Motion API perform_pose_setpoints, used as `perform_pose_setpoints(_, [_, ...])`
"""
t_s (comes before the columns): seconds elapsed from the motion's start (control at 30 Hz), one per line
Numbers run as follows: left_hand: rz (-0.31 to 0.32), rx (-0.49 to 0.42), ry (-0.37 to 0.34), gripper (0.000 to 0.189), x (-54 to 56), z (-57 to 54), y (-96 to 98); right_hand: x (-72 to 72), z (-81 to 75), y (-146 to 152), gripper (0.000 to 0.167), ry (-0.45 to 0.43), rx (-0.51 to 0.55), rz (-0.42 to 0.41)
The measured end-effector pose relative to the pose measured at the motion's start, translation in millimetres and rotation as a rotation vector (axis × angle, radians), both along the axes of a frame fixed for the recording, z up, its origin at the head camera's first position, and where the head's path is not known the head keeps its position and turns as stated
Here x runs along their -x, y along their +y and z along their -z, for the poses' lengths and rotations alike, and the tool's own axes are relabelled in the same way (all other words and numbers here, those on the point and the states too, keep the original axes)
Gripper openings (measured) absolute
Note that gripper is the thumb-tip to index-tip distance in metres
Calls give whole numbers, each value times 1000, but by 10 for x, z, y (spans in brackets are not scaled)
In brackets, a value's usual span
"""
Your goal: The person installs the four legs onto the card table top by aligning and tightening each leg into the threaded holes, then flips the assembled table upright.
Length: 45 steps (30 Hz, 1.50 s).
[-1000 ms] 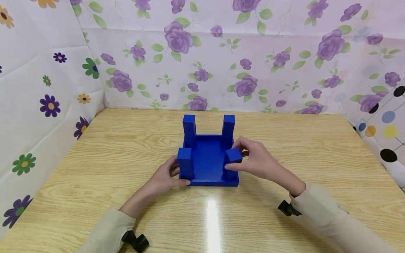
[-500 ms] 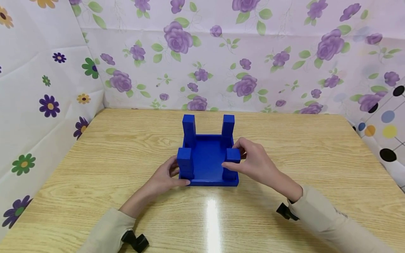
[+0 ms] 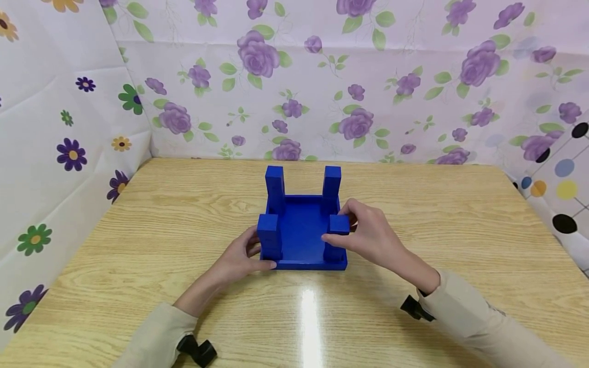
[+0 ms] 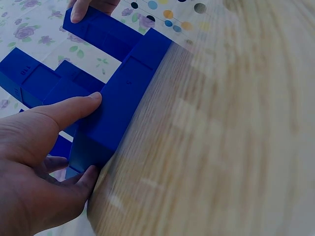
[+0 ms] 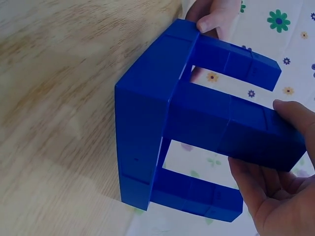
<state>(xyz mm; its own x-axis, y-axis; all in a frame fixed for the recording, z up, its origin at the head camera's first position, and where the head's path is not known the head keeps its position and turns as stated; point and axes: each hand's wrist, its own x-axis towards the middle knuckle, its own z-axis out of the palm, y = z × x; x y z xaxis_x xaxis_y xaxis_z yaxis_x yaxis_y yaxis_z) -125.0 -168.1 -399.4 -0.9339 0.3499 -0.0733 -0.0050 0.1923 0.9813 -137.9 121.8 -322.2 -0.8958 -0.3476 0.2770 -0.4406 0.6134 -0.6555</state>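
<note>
A blue square tray-like base (image 3: 313, 266) with a low rim rests on the wooden table, a post rising at each corner. My left hand (image 3: 239, 255) grips its front left corner, thumb on the front rim and fingers at the left side, beside the front left post (image 3: 269, 235). At the front right corner, my right hand (image 3: 375, 235) pinches the top of the front right post (image 3: 339, 225) between thumb and fingers. That post stands upright, and a seam crosses it in the right wrist view. Behind stand the back left post (image 3: 275, 186) and back right post (image 3: 332, 186).
The light wooden table (image 3: 184, 204) extends around the base. A cloth with purple flowers (image 3: 257, 56) hangs behind it, and a flowered white cloth (image 3: 46, 194) hangs at the left. A dotted cloth (image 3: 568, 189) borders the right side.
The upper part of the front right post has turned from askew to square with the base. My right hand turned slightly with it; my left hand stays at the front left corner.
</note>
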Motion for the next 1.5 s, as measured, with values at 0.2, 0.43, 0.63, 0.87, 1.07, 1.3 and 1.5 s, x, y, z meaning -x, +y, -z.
perform_pose_setpoints(0.2, [-8, -1, 2, 85, 4, 5, -12, -15, 19, -5, 37, -17, 16, -4])
perform_pose_setpoints(0.43, [-2, -3, -3, 86, 2, 15, -10, 14, 108, 108, 68, -183, 17, -142])
perform_pose_setpoints(0.63, [1, 1, -8, 86, -1, 9, -15, 94, 294, 279, 92, -354, 98, -239])
perform_pose_setpoints(0.87, [-3, -6, -28, 89, -5, -23, -40, 156, 500, 355, 98, -535, 209, -283])
perform_pose_setpoints(1.07, [-32, 46, -46, 86, -12, -59, -37, 134, 603, 285, 100, -564, 229, -318])
perform_pose_setpoints(1.3, [-39, 100, 73, 77, 1, -75, 98, 83, 679, 148, 79, -375, 180, -208])
perform_pose_setpoints(1.5, [-131, 185, 69, 74, -23, -91, 164, 19, 682, 91, 81, -396, 152, -44])
